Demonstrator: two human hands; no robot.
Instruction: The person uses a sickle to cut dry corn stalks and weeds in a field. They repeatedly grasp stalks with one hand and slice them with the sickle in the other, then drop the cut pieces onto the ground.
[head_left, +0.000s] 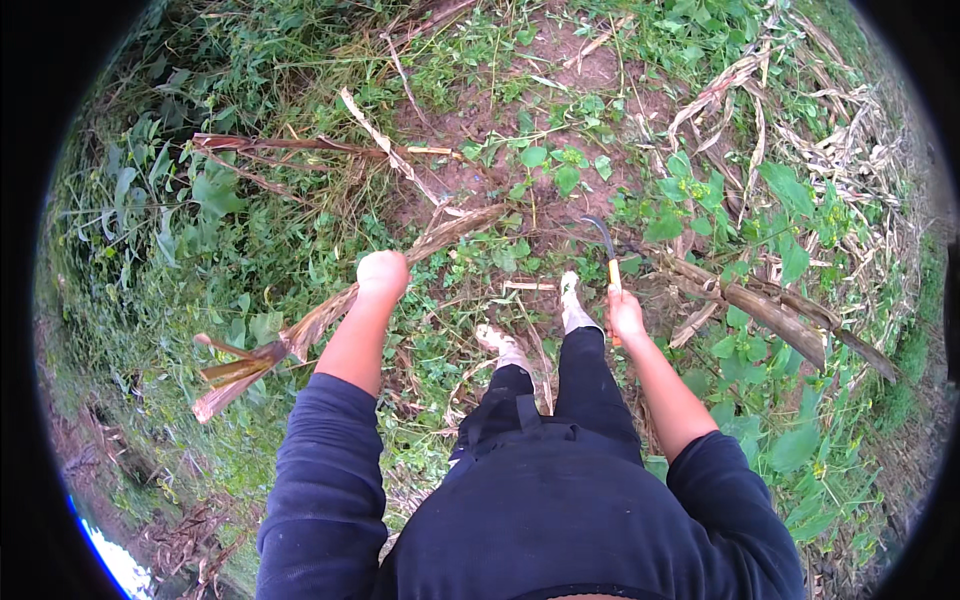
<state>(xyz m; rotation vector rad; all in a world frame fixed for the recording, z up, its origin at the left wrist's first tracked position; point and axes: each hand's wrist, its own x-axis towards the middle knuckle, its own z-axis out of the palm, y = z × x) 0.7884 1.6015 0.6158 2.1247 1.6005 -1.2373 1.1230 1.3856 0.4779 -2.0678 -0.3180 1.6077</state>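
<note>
My left hand (383, 274) is closed around a bundle of dry corn stalks (322, 321), held slantwise across my left side. The cut ends point down to the left, and the other end reaches toward the middle of the view. In my right hand (625, 315) is a sickle (615, 271) with an orange handle. Its thin curved blade (601, 229) points away from me, apart from the bundle. To the right of the sickle, dry standing or leaning corn stalks (772, 315) rise among green weeds; how they meet the ground is hidden.
Green weeds (217, 262) grow thickly on the left. A dry stalk (300, 144) lies ahead on the left, near bare reddish soil (480, 127). Dry corn leaves (847, 150) are heaped at the right. My light boots (574, 304) stand among low plants and stalk pieces.
</note>
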